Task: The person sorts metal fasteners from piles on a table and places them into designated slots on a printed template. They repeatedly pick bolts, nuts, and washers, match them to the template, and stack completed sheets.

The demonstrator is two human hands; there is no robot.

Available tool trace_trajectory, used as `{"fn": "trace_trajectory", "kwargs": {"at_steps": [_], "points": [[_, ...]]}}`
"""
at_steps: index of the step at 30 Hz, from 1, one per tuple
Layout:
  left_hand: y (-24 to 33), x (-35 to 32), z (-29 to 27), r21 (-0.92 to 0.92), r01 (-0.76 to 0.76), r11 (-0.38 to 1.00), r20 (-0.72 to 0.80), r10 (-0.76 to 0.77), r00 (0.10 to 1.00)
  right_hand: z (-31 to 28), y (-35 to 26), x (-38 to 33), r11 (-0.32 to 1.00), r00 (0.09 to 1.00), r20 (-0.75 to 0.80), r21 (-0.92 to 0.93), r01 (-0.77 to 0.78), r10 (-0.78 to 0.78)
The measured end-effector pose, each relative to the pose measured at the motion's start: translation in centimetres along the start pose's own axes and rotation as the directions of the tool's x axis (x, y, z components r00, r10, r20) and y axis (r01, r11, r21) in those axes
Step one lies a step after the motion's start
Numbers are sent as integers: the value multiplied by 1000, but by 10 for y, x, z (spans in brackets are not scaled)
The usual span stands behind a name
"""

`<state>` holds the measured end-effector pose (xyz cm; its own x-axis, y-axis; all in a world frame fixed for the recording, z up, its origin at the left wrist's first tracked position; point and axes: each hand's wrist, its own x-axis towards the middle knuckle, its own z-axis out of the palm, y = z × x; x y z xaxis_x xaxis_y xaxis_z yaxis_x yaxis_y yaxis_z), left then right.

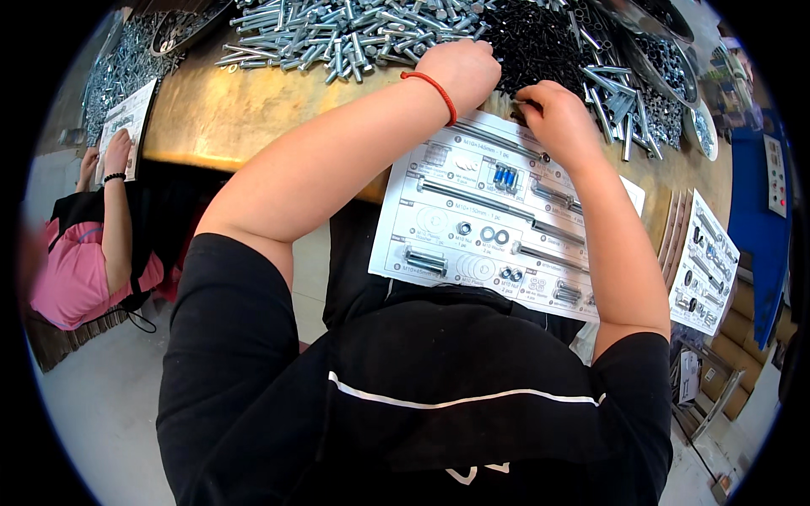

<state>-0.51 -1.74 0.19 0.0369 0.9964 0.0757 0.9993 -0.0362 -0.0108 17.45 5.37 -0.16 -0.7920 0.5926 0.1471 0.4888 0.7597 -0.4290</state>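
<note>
My left hand (pixel 460 72), with a red cord bracelet (pixel 436 91) at its wrist, reaches to where a heap of long silver bolts (pixel 354 38) meets a heap of small black screws (pixel 533 42). Its fingertips are hidden behind the hand. At the near edge of the black heap, my right hand (pixel 558 118) has its fingers curled together in a pinch; what is between them is too small to make out. Below both hands lies a blister card (pixel 409 253) printed with hardware pictures, with metal parts such as long bolts, nuts and blue-banded screws on it.
Thick silver bolts (pixel 624 101) and metal bowls (pixel 704 131) crowd the right of the wooden table (pixel 211 118). Stacked cards (pixel 704 261) stand at the right edge. On the left, a person in pink (pixel 84 270) works over another card (pixel 126 114).
</note>
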Motion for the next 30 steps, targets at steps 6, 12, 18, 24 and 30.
{"fn": "trace_trajectory", "kwargs": {"at_steps": [6, 12, 18, 24, 30], "points": [[0, -6, -1, -41, 42, 998, -90, -45, 995, 6, 4, -3, 999, 994, 100, -11, 32, -31], [-15, -69, -28, -469, 117, 876, -180, -224, 958, 4, 5, -6, 996, 997, 18, -46, -79, 80], [4, -129, -2, -486, 102, 868, -134, -190, 973, 11, -43, -29, 959, 996, -84, 280, 33, -10], [7, -133, 10, -521, 85, 849, -269, -258, 928, 37, -87, -37, 982, 996, 59, 180, 55, -67], [3, -150, 2, -774, 129, 620, -103, -323, 941, 40, -93, -37, 976, 998, 60, 217, 9, -23]]}}
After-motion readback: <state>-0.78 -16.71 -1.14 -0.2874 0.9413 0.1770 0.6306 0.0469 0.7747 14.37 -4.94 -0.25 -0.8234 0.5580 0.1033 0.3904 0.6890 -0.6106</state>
